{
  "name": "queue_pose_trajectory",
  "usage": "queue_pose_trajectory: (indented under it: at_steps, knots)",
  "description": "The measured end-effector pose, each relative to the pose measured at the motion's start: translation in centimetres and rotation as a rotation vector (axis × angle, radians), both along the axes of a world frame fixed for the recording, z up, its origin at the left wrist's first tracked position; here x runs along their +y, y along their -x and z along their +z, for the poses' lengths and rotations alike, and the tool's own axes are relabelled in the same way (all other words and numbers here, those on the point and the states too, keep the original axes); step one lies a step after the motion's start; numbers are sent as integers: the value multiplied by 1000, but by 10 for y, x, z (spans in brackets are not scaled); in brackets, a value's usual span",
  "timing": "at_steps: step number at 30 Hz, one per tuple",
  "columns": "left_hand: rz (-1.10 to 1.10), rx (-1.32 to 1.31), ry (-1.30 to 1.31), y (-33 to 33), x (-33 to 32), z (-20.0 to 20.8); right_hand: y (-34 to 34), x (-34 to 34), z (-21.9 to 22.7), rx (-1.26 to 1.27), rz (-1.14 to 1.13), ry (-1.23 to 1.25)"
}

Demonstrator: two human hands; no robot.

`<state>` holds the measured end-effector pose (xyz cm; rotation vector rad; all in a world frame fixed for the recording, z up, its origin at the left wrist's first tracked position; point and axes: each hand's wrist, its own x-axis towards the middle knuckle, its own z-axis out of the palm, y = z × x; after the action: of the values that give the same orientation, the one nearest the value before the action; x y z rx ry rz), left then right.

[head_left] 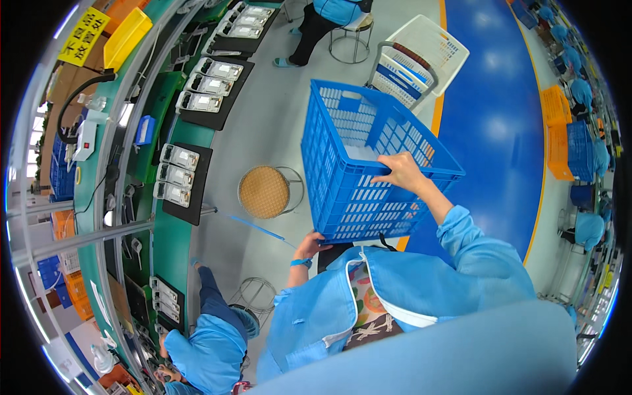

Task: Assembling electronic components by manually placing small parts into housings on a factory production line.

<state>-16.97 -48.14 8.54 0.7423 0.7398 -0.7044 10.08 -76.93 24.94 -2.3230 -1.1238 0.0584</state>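
A large blue plastic crate (pixel 316 171) with slotted walls is carried in front of my body, tilted in view. My right hand (pixel 401 172) grips the near wall's upper rim, thumb and fingers closed around it. Low at the crate's left corner, my left hand (pixel 308 247) holds the bottom edge, its fingers partly hidden under the crate. A pale, whitish item (pixel 361 153) shows inside the crate, but its kind cannot be made out. A blue band (pixel 301 262) circles my left wrist, and a thin blue cord (pixel 258 227) runs off from it toward the workbench.
A round woven-top stool (pixel 264 191) stands left of the crate. Along the left, a green workbench (pixel 172 253) carries black trays (pixel 191 209) of device housings. A white crate on a trolley (pixel 428 49) stands ahead. A seated co-worker (pixel 207 349) is at lower left; a blue walkway (pixel 494 131) lies right.
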Motion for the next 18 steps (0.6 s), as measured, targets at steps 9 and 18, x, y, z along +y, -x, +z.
queue_pose_trajectory:
  at_steps: [9,18]
  knots:
    - [343,149,5,-138,54,-80,-131,60,-103,261,-135,-145]
    - [508,163,-551,-244,18,-160,-259,4,-346,709,-313,-247]
